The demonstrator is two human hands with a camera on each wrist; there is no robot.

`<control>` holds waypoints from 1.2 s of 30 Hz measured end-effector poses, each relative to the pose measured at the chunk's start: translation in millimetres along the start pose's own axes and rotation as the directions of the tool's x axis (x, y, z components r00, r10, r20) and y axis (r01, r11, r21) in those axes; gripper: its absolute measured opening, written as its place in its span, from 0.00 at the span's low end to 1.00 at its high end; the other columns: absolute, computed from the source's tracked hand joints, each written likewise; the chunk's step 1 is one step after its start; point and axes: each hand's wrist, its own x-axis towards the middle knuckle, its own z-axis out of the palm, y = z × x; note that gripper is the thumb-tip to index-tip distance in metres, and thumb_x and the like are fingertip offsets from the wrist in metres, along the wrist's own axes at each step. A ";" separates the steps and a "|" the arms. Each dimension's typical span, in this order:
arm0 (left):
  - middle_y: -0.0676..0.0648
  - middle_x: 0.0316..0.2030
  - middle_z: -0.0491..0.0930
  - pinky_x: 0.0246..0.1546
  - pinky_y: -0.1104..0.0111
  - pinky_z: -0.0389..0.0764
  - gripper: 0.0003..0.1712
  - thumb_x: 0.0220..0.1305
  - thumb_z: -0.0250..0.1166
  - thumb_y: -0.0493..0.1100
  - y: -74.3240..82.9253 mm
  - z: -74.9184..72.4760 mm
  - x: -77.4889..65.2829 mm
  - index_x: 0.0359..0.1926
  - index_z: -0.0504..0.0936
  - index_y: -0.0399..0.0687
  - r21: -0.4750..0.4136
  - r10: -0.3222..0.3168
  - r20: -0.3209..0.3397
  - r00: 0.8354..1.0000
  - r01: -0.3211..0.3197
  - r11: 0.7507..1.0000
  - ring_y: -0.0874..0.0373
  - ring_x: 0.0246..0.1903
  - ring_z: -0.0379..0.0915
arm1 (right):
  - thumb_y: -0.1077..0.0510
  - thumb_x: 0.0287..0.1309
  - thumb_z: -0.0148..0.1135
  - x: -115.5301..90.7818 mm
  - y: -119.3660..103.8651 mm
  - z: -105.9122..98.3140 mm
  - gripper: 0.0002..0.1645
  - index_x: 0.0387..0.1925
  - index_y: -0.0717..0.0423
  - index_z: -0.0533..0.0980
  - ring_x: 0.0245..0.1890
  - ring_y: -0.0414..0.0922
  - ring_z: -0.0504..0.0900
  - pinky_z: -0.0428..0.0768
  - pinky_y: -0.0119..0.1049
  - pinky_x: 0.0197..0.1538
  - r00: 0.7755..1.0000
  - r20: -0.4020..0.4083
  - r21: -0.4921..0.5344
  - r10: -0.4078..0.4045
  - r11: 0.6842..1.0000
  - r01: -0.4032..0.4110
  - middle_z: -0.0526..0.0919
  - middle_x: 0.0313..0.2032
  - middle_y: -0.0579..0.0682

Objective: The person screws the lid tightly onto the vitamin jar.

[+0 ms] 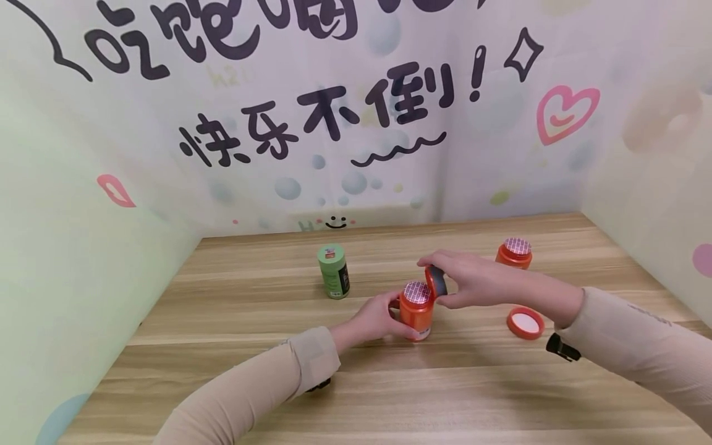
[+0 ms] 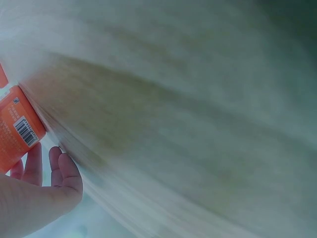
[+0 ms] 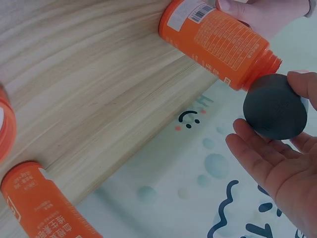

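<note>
An orange bottle (image 1: 416,318) stands on the table with its patterned seal facing up and its neck uncovered. My left hand (image 1: 378,321) grips it from the left side, thumb across the front. In the left wrist view the bottle's barcode label (image 2: 26,130) shows above the fingers. A round cap (image 1: 437,282), dark grey on top with an orange-red rim, is tilted on edge right beside the bottle's mouth. My right hand (image 1: 464,281) pinches this cap between thumb and fingers. The right wrist view shows the grey face of the cap (image 3: 275,108) close to the threaded neck.
A second orange bottle (image 1: 514,254) with a patterned seal stands at the back right, partly behind the right forearm. Another cap (image 1: 525,323) lies inside-up near the right sleeve. A green canister (image 1: 334,272) stands left of the hands. Printed cloth walls (image 1: 345,185) border the wooden table (image 1: 239,309).
</note>
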 end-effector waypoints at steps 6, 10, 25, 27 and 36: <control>0.54 0.49 0.77 0.51 0.65 0.73 0.40 0.45 0.74 0.48 -1.2 -0.5 0.6 0.60 0.68 0.53 0.003 0.013 0.009 1.000 -0.013 1.000 0.61 0.45 0.72 | 0.60 0.45 0.70 6.6 -5.8 1.5 0.37 0.57 0.59 0.65 0.41 0.41 0.74 0.79 0.37 0.45 0.999 0.014 0.015 -0.040 0.999 0.040 0.74 0.45 0.48; 0.55 0.47 0.77 0.50 0.66 0.73 0.38 0.45 0.74 0.48 -1.8 -0.7 1.3 0.59 0.69 0.54 0.000 0.024 0.015 1.000 -0.024 1.000 0.62 0.45 0.72 | 0.62 0.44 0.70 11.9 -7.1 3.8 0.32 0.52 0.59 0.67 0.41 0.42 0.73 0.78 0.35 0.43 0.994 -0.002 -0.008 -0.105 0.994 0.105 0.74 0.44 0.49; 0.54 0.45 0.78 0.47 0.70 0.73 0.32 0.46 0.73 0.46 -1.7 -1.9 1.6 0.53 0.71 0.51 -0.041 0.034 0.032 0.999 -0.033 0.999 0.62 0.43 0.73 | 0.66 0.48 0.66 24.1 -10.4 -2.1 0.21 0.45 0.52 0.74 0.47 0.47 0.73 0.78 0.40 0.47 0.972 0.117 0.007 -0.206 0.978 0.206 0.74 0.49 0.50; 0.54 0.45 0.78 0.47 0.69 0.73 0.33 0.46 0.73 0.46 -1.0 -2.1 1.3 0.54 0.71 0.51 -0.041 0.032 0.034 0.999 -0.031 0.999 0.62 0.43 0.72 | 0.66 0.48 0.66 24.7 -10.8 -2.9 0.21 0.45 0.52 0.74 0.47 0.48 0.73 0.78 0.41 0.47 0.968 0.130 0.002 -0.213 0.977 0.214 0.74 0.49 0.51; 0.54 0.46 0.78 0.48 0.68 0.72 0.33 0.45 0.73 0.46 -0.4 -2.9 0.1 0.54 0.72 0.52 -0.045 0.031 0.034 0.999 -0.029 0.999 0.61 0.44 0.72 | 0.67 0.48 0.65 28.9 -13.1 -3.7 0.20 0.45 0.53 0.75 0.46 0.46 0.73 0.78 0.39 0.47 0.955 0.177 -0.002 -0.238 0.970 0.242 0.75 0.48 0.49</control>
